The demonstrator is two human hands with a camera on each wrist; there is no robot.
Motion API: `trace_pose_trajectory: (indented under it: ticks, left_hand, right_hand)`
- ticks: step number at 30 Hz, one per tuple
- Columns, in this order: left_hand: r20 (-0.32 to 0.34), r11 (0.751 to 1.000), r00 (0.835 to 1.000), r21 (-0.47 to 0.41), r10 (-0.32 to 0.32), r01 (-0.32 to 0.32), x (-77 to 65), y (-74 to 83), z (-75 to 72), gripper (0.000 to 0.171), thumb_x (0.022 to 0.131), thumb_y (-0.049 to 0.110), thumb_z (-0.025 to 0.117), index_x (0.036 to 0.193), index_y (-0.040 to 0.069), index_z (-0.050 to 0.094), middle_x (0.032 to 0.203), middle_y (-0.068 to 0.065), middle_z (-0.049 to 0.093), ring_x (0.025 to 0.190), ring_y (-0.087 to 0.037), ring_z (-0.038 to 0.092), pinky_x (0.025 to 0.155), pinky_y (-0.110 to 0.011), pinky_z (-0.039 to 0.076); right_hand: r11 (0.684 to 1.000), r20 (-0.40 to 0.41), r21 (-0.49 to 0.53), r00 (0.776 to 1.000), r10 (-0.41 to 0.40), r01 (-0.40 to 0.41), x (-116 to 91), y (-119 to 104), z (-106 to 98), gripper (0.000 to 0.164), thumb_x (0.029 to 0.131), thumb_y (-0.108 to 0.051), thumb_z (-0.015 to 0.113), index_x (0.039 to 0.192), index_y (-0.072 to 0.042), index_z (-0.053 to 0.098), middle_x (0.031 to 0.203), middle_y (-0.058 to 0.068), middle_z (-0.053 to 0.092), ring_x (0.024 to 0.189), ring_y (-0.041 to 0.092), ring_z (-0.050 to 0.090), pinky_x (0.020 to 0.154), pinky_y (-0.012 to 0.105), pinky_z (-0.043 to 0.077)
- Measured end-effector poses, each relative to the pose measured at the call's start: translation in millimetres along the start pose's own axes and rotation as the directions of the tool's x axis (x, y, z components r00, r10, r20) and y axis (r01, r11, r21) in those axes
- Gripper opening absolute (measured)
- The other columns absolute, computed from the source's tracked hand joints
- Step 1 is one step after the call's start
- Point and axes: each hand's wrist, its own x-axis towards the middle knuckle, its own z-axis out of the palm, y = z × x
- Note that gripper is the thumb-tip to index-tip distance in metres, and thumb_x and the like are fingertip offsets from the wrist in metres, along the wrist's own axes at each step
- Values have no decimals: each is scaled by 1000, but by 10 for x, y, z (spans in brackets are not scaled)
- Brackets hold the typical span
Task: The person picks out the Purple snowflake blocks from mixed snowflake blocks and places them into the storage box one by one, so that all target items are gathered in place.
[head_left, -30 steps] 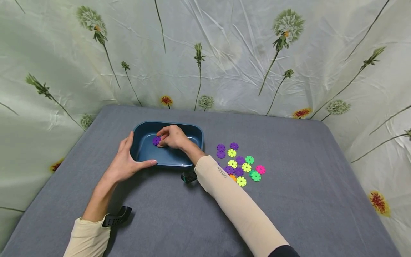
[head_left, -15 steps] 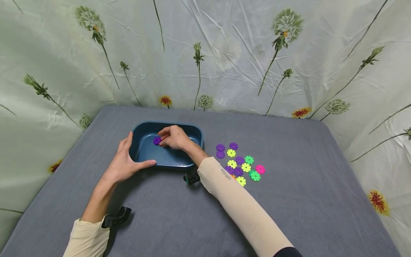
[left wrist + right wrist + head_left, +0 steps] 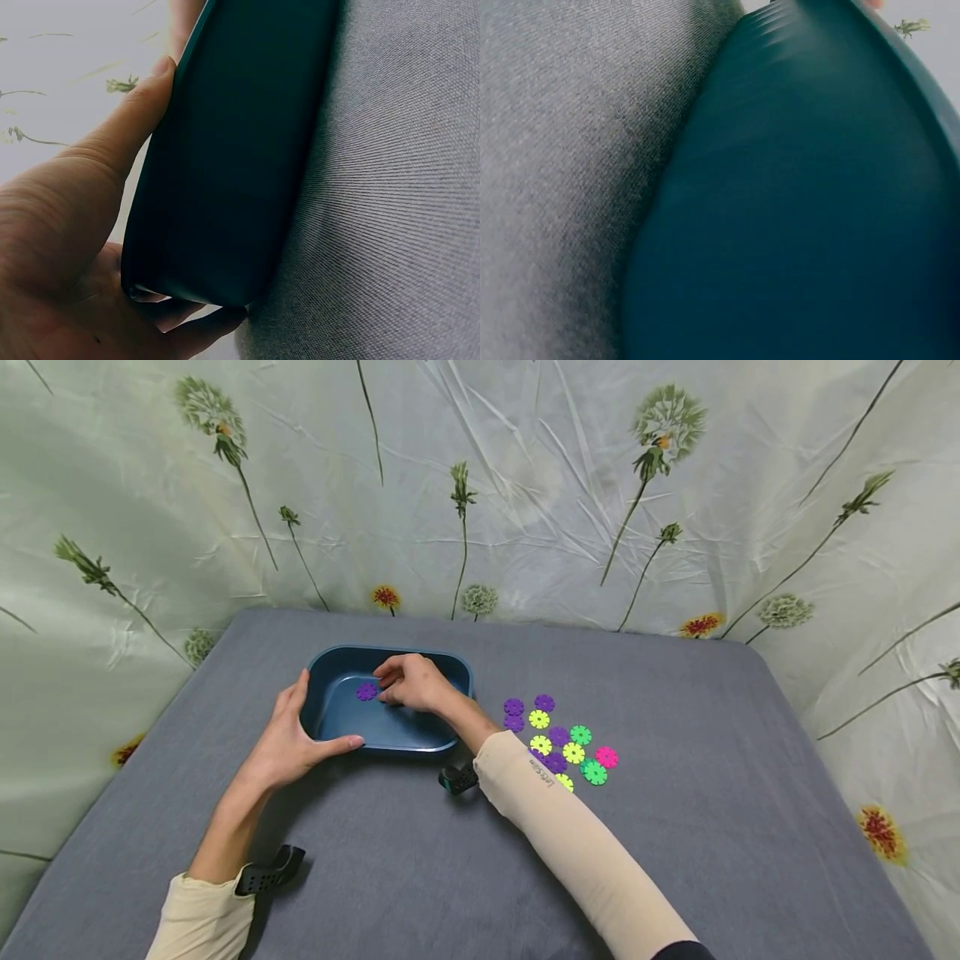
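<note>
The blue tray (image 3: 375, 724) is gripped by the left hand (image 3: 291, 742). Inside, 1 purple disc (image 3: 366, 692) is seen just beside the right hand (image 3: 417, 683), whose fingers are loosely parted.

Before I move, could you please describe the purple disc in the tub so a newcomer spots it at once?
On the grey table, find the blue tub that the left hand holds. Inside, beside the right hand, lies a notched purple disc, the only disc visible in there.

head view evenly bright, creases glinting on the curtain (image 3: 517, 422) at twelve o'clock; wrist views dimmer, tub (image 3: 795, 195) dark, soft.
</note>
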Motion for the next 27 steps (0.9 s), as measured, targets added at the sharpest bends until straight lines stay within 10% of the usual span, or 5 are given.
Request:
trace_pose_trajectory:
  ticks: [27]
  left_hand:
    - [7, 1000, 1000, -2, -21, 21, 2, -2, 9, 140, 79, 53, 88, 166, 11, -13, 171, -32, 2, 152, -58, 20, 117, -76, 25]
  right_hand:
    - [982, -97, 110, 985, -141, 151, -284, 23, -265, 26, 97, -11, 74, 123, -7, 73, 113, 12, 74, 99, 22, 72, 81, 22, 55]
